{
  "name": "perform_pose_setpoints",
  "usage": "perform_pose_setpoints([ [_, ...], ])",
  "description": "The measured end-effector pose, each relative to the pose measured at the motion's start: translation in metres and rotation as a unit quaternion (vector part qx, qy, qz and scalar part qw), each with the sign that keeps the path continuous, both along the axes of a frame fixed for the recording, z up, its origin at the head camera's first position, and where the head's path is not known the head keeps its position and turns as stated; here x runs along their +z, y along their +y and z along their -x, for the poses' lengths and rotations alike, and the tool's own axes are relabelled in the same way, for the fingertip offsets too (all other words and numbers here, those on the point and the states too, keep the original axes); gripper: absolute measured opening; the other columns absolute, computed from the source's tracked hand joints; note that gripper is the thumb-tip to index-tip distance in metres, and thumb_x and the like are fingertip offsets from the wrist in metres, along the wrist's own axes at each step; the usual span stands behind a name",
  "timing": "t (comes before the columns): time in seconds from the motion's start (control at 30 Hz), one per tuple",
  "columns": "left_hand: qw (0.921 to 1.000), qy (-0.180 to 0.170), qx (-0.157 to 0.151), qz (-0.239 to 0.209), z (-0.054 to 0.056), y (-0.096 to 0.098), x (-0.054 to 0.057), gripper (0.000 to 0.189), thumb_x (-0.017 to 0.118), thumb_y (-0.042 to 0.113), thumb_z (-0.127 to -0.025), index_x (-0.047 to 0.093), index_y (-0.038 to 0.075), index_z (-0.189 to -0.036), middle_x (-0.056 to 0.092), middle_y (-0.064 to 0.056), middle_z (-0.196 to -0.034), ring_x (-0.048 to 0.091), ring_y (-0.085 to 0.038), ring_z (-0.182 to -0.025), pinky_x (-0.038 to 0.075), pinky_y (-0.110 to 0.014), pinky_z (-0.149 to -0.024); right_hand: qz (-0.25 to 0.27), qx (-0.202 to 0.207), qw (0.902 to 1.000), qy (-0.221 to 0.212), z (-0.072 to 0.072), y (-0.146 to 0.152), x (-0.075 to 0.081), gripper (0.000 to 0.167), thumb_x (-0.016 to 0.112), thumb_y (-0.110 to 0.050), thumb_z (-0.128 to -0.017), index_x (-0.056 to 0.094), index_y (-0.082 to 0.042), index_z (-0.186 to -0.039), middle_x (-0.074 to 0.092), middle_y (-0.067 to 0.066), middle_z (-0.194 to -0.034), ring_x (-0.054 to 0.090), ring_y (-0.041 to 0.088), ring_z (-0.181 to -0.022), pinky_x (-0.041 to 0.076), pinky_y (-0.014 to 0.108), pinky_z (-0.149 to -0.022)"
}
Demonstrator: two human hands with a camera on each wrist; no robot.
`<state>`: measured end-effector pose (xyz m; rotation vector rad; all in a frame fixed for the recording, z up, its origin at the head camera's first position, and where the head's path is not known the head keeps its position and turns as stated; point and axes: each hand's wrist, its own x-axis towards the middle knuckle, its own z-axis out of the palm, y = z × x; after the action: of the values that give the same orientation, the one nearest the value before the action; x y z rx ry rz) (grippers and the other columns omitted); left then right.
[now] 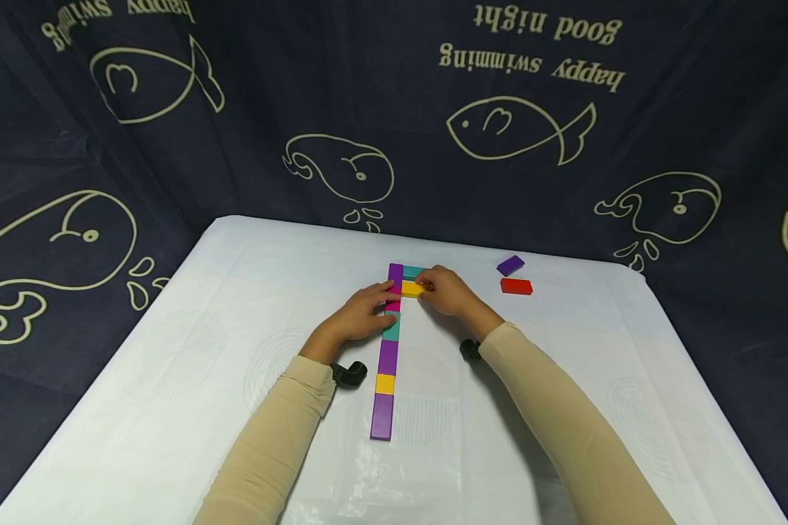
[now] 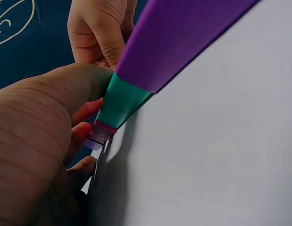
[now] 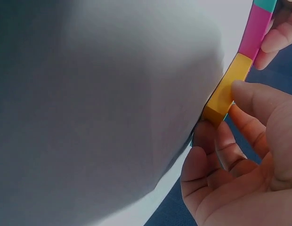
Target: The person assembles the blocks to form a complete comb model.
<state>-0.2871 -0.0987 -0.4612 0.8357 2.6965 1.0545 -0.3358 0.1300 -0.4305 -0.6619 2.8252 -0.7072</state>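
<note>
A straight column of flat blocks runs down the white table. From the far end come a purple block (image 1: 395,271), a magenta block (image 1: 392,306), a teal block (image 1: 391,332), another purple one (image 1: 388,357), a small yellow one (image 1: 385,384) and a near purple one (image 1: 381,417). My left hand (image 1: 361,313) rests along the column's left side, its extended fingers on the far blocks and thumb at the teal one. My right hand (image 1: 452,292) pinches a yellow block (image 3: 228,87) against the column's right side. Just behind it lies a second teal block (image 1: 412,273).
Off to the right lie a loose purple block (image 1: 510,265) and a red block (image 1: 516,286). A dark curtain (image 1: 407,197) with fish and whale drawings hangs behind the white table (image 1: 190,408). Black wrist devices (image 1: 350,375) sit on both wrists.
</note>
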Motion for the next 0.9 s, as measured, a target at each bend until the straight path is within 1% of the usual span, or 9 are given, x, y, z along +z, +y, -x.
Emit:
perform_pose_setpoints([
  [0.13, 1.0000, -0.001, 0.000, -0.001, -0.001, 0.000, 0.001, 0.050, 0.064, 0.024, -0.094, 0.056, 0.006, -0.140, 0.031, -0.012, -0.160, 0.025, -0.034, -0.147, 0.018, -0.052, -0.119, 0.007, 0.001, 1.0000, 0.002, 0.000, 0.000, 0.000, 0.028, 0.066, -0.007, -0.092, 0.067, -0.001, -0.120, 0.059, 0.012, -0.101, 0.053, 0.025, -0.091, 0.048, 0.038, -0.087],
  [0.27, 1.0000, 0.002, -0.001, 0.000, -0.001, 0.001, 0.002, 0.050, 0.064, 0.024, -0.095, 0.056, 0.006, -0.140, 0.031, -0.012, -0.160, 0.025, -0.034, -0.147, 0.018, -0.052, -0.119, 0.010, 0.003, 0.9998, 0.014, -0.001, 0.000, -0.001, 0.027, 0.066, -0.006, -0.092, 0.067, 0.001, -0.118, 0.058, 0.011, -0.097, 0.053, 0.025, -0.088, 0.048, 0.036, -0.084],
  [0.37, 1.0000, 0.003, -0.001, 0.002, 0.000, 0.001, 0.001, 0.050, 0.064, 0.024, -0.095, 0.056, 0.006, -0.140, 0.031, -0.012, -0.160, 0.025, -0.034, -0.147, 0.018, -0.051, -0.119, 0.015, -0.001, 0.9998, 0.011, -0.001, 0.001, 0.000, 0.027, 0.066, -0.007, -0.092, 0.067, 0.000, -0.118, 0.059, 0.012, -0.101, 0.054, 0.026, -0.091, 0.048, 0.037, -0.085],
  [0.53, 1.0000, -0.001, -0.001, 0.003, 0.001, 0.001, 0.000, 0.050, 0.063, 0.024, -0.095, 0.056, 0.006, -0.141, 0.031, -0.012, -0.160, 0.024, -0.034, -0.147, 0.017, -0.051, -0.119, 0.026, -0.012, 0.9996, 0.003, -0.001, 0.007, 0.003, 0.027, 0.066, -0.009, -0.093, 0.067, -0.003, -0.119, 0.062, 0.013, -0.113, 0.056, 0.027, -0.101, 0.048, 0.041, -0.095],
  [0.67, 1.0000, -0.004, 0.001, 0.009, 0.001, 0.002, 0.000, 0.050, 0.063, 0.025, -0.095, 0.055, 0.008, -0.142, 0.030, -0.010, -0.160, 0.023, -0.032, -0.148, 0.016, -0.051, -0.119, 0.033, -0.025, 0.9991, -0.004, -0.003, 0.020, 0.005, 0.028, 0.064, -0.010, -0.095, 0.066, -0.005, -0.122, 0.061, 0.013, -0.120, 0.057, 0.028, -0.105, 0.049, 0.042, -0.096],
  [0.83, 0.9999, -0.004, 0.000, 0.012, 0.001, 0.003, 0.000, 0.050, 0.063, 0.025, -0.095, 0.055, 0.008, -0.142, 0.029, -0.010, -0.161, 0.022, -0.032, -0.148, 0.015, -0.051, -0.120, 0.034, -0.052, 0.9979, -0.014, -0.005, 0.047, 0.010, 0.031, 0.064, -0.011, -0.095, 0.064, -0.004, -0.126, 0.060, 0.015, -0.122, 0.057, 0.030, -0.103, 0.052, 0.043, -0.092],
  [0.9, 0.9999, -0.004, -0.001, 0.009, 0.001, 0.003, 0.000, 0.050, 0.063, 0.025, -0.095, 0.055, 0.008, -0.142, 0.029, -0.011, -0.161, 0.022, -0.032, -0.148, 0.014, -0.051, -0.120, 0.034, -0.058, 0.9977, -0.011, -0.006, 0.059, 0.011, 0.031, 0.063, -0.011, -0.096, 0.064, -0.003, -0.126, 0.059, 0.017, -0.122, 0.057, 0.030, -0.102, 0.052, 0.043, -0.089],
])
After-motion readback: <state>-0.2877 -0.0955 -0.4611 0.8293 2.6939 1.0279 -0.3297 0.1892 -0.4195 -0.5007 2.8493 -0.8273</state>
